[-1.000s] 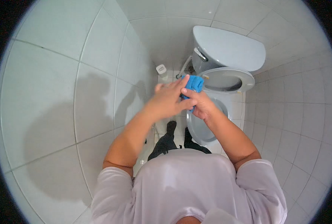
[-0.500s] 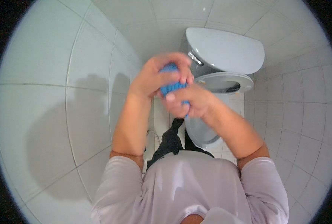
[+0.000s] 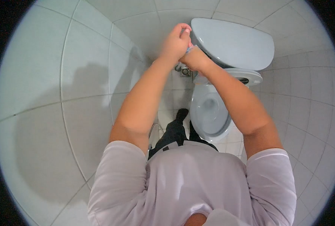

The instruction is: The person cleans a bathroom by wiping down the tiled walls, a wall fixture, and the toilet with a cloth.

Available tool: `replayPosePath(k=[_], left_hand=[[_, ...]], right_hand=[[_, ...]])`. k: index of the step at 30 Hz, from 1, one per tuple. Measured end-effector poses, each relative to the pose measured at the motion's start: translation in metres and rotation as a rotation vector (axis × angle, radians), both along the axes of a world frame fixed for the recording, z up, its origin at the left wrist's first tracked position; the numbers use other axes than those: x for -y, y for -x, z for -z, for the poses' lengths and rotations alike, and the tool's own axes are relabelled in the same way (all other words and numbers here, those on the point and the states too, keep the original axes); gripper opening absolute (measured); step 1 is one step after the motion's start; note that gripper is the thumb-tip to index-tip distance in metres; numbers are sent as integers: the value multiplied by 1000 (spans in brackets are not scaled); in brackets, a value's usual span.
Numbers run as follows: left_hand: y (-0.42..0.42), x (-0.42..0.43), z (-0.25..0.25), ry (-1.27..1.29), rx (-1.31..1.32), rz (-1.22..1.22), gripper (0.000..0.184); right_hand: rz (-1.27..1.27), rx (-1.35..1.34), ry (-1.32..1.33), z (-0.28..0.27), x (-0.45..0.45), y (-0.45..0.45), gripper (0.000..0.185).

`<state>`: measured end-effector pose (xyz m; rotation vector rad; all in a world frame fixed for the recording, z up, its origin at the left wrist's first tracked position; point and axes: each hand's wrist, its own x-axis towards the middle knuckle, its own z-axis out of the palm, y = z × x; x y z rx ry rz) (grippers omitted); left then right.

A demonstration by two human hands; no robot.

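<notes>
My left hand (image 3: 177, 42) and my right hand (image 3: 196, 59) are together in front of the toilet tank, at arm's length, with fingers curled in. Between them shows only a sliver of a blue cloth (image 3: 190, 49); most of it is hidden by the hands. The left hand is above and a little left of the right, and the two touch. Just behind the right hand is the left end of the tank (image 3: 233, 43).
Below the hands stands the toilet bowl (image 3: 209, 109) with its raised lid (image 3: 255, 77). A floor drain (image 3: 185, 71) lies left of it. Tiled walls (image 3: 86, 56) stand close on the left and right (image 3: 299, 98). My foot (image 3: 182, 114) is beside the bowl.
Both hands have moved up and away from my body, toward the wall behind the tank, with arms stretched further. The blue cloth, broadly visible before, is now mostly covered by the hands.
</notes>
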<state>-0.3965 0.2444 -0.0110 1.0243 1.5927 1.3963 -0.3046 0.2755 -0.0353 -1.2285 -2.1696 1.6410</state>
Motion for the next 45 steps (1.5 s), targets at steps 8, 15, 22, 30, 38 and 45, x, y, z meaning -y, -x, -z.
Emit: replayPosePath(k=[8,15,22,30,38,45], left_hand=[[1,-19,19,46,-26,-233,14],[2,-22,18,64,-2,-326,15],[10,-29,21,-11,-19,-376,15],[17,-27,-3,80,101,-286,35],[31,24,3,-91,375,-262,44],[45,72,-11,64,472,45,50]], right_hand=[[-222,134,-358,36,-26,15,60],[-34,128,-436,41,-23,21,56],[-42,94,-531,32,-27,25,52],[-15,76,-553,13,-32,32,55],[9,10,-457,-35,-18,7,64],[-102,-167,-216,-40,-30,-26,38]])
